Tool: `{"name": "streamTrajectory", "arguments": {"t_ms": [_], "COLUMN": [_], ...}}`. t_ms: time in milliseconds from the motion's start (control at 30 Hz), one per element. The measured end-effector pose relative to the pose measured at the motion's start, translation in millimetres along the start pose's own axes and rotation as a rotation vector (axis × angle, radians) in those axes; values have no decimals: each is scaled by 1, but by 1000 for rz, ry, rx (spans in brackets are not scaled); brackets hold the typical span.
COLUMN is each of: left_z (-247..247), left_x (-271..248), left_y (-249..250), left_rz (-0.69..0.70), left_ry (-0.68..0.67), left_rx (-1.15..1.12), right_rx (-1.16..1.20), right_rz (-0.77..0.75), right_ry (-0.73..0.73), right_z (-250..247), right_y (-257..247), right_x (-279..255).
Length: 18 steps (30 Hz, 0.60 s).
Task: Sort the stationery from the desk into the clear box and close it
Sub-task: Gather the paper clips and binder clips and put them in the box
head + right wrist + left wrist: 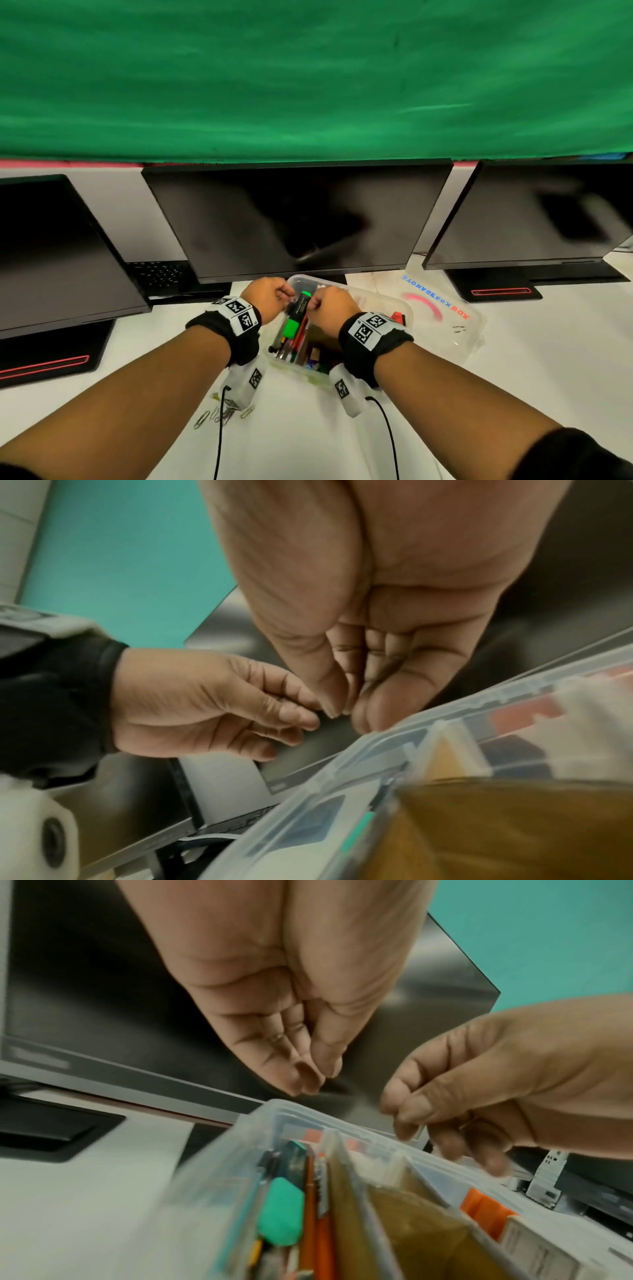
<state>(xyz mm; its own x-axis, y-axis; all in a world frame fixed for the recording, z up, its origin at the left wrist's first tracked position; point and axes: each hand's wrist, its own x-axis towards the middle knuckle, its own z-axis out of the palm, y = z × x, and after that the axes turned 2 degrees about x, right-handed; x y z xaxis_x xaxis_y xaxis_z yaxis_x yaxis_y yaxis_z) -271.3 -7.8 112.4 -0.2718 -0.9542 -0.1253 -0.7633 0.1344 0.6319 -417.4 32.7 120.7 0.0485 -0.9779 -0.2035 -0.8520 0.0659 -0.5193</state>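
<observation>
Clear box (383, 301): sitting lower centre of head view on the worktop (513, 377), lid (442, 318) lying off to its right.
Left hand (265, 298): grip pinching together, contents unclear.
Right hand (330, 310): same.
Paper clips (219, 414): lying lower left, nearer left hand.

**Green backdrop, three dark monitors**

A wide green fabric backdrop (308, 75) fills the upper view; below it three black flat monitors (298, 219) with dark screens stand side by side on the white counter (548, 359); a black keyboard (161, 275) lies between two; even lighting.
</observation>
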Motion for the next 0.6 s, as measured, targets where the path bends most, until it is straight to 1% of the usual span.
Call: {"name": "streamTrajectory", "arguments": {"t_ms": [133, 200, 267, 367, 467, 533, 600], "left_z": [-15, -19, -20, -15, -7, -3, 2], "left_x": [-18, -28, -39, -53, -66, -73, -78], "left_y": [-42, -61, -80, -109, -139, -156, -171], "left_rz": [-42, -54, -69, -104, -114, -114, -113], "left_ry": [-17, -66, -152, -295, -412, -464, -493], "left_rx": [86, 136, 236, 376, 471, 525, 555], "right_rx": [60, 71, 62, 7, -118, -231, -315], "right_rz": [-104, -149, -169, -170, -179, -146, -69], "right_ry": [-37, -55, -80, -128, -227, -318, -408], "right_z": [26, 42, 59, 86, 115, 132, 147], "right_y": [-36, -53, -67, -79, -79, -75, -68], "right_x": [-9, -13, -17, -21, -21, -21, -24]}}
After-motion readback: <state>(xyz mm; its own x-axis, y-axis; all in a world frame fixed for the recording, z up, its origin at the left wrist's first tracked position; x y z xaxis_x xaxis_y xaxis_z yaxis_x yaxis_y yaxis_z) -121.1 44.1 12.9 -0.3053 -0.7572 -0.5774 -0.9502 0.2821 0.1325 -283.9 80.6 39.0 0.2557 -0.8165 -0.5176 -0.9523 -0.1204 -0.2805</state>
